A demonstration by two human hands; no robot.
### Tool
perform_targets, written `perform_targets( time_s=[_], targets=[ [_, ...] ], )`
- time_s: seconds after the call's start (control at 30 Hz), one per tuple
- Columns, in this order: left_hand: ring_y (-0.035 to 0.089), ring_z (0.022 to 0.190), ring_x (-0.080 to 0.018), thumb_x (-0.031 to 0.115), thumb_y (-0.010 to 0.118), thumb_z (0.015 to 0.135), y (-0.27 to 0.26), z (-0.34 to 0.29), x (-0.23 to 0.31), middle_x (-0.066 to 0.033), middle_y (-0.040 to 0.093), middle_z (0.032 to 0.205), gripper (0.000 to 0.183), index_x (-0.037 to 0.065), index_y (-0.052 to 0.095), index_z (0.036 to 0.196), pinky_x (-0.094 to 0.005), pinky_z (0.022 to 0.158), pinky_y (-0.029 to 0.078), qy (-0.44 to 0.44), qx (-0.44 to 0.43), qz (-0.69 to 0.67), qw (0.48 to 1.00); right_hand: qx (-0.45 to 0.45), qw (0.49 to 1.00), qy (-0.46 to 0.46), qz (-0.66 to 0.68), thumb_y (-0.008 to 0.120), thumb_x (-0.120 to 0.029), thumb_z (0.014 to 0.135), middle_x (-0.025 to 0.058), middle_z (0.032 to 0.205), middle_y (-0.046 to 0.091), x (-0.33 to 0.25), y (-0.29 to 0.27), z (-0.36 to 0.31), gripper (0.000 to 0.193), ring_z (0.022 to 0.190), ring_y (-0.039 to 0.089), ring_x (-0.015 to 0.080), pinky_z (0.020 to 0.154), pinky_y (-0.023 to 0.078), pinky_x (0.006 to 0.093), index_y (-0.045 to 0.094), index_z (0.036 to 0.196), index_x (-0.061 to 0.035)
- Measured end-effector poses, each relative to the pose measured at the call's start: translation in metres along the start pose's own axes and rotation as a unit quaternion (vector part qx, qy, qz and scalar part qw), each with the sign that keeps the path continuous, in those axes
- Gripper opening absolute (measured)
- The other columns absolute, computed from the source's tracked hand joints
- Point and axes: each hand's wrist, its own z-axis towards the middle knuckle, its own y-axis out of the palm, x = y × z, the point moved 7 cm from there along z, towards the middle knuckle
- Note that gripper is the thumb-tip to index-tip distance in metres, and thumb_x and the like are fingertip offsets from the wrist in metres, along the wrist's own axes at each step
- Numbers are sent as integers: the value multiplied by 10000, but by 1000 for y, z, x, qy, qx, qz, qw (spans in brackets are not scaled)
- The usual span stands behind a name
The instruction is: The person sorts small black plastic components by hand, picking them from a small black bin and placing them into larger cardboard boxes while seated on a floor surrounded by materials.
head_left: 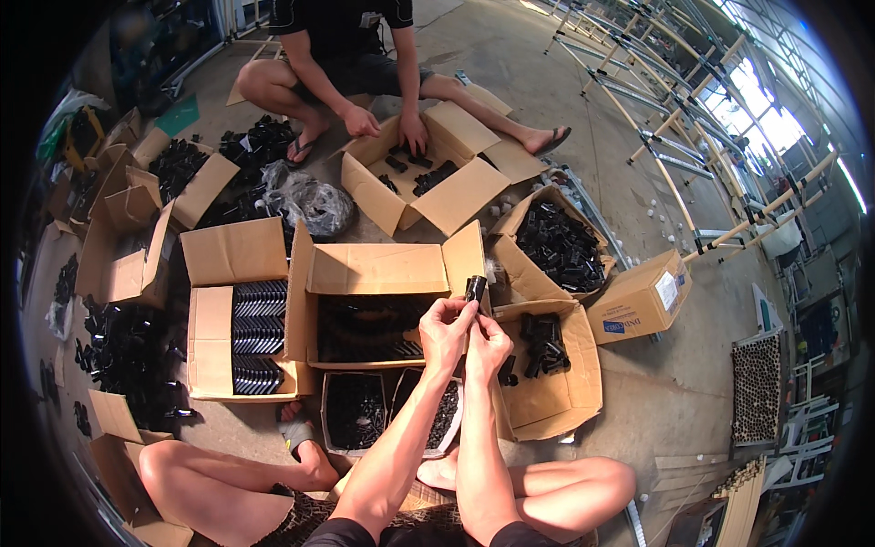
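Both my hands are raised above the right end of an open cardboard box with rows of black parts inside. Between their fingertips stands a short black tubular fitting. My left hand pinches it from the left, and my right hand has its fingers closed around the lower part. The fitting's lower end is hidden by my fingers. Just below my wrists are two bins of small black pieces. To the right of my right hand sits a cardboard box with loose black fittings.
Left, a box holds neatly stacked black parts. Loose black parts cover the floor farther left. Opposite, a person reaches into another box. A fuller box and pipe racks stand to the right.
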Motion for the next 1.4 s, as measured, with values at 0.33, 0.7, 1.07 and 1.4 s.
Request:
perform_targets(
  time_s=[0.33, 0.7, 1.07, 1.4],
  targets=[
    [644, 902, -107, 125, 715, 923, -54, -43, -14, -78, 690, 1021, 262, -17, 616, 1120, -258, 806, 525, 9, -26, 65, 998, -39, 973, 141, 178, 730, -25, 873, 141, 828, 707, 12, 29, 20, 214, 671, 705, 200, 658, 602, 304, 671, 1024, 114],
    [622, 971, -375, 136, 726, 825, -48, -208, -15, -197, 615, 1027, 377, 23, 599, 1162, -424, 832, 528, 149, -452, 367, 799, -83, 969, 150, 179, 723, -44, 882, 133, 833, 709, 1, 44, 34, 212, 657, 703, 184, 598, 592, 262, 682, 1020, 111],
    [631, 1091, -245, 136, 593, 981, -8, -366, 36, -116, 648, 1231, 327, 3, 573, 1279, -401, 954, 498, 407, -627, 179, 640, -117, 984, -2, 137, 731, -51, 881, 103, 867, 722, -19, 26, 47, 174, 711, 696, 149, 700, 577, 267, 704, 1008, 65],
    [628, 1096, -258, 140, 586, 984, 23, -377, 76, -123, 644, 1230, 318, 7, 575, 1272, -404, 957, 496, 352, -681, 104, 634, -144, 964, -25, 221, 724, -53, 891, 79, 889, 721, -42, 28, 29, 133, 735, 687, 138, 740, 555, 264, 708, 991, 33]
  ],
)
